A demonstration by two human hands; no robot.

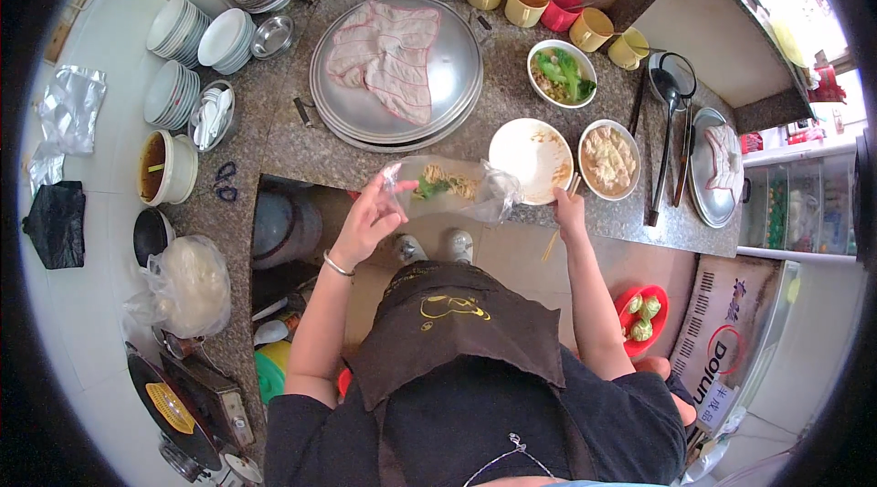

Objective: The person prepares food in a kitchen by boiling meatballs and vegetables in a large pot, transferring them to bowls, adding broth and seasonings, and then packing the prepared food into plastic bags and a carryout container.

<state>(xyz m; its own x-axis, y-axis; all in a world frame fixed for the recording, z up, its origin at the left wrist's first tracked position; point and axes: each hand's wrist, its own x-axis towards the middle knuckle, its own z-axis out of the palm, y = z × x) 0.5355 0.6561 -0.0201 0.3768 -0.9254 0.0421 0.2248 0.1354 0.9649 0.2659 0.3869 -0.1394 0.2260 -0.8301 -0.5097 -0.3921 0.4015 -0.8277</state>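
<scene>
My left hand (370, 220) pinches the left end of a clear plastic bag (438, 207). Inside the bag lie noodles (464, 184) and leafy greens (430, 188). My right hand (570, 211) grips the near right rim of a white bowl (524, 157), with a pair of wooden chopsticks (549, 246) also in it. The bowl is tilted and bears brownish residue on its inner wall. The bag's crumpled right end (503, 192) meets the bowl's lower left side. Just right of the bowl stands another bowl (609, 159) holding pale food in broth.
A bowl of greens (562, 74) stands behind. Large metal lids (452, 110) bear a striped cloth (384, 55). Several seasoning mugs (526, 4) line the wall. A ladle (661, 165) lies right. Stacked bowls (226, 38) and a bagged dough-like mass (195, 285) sit left.
</scene>
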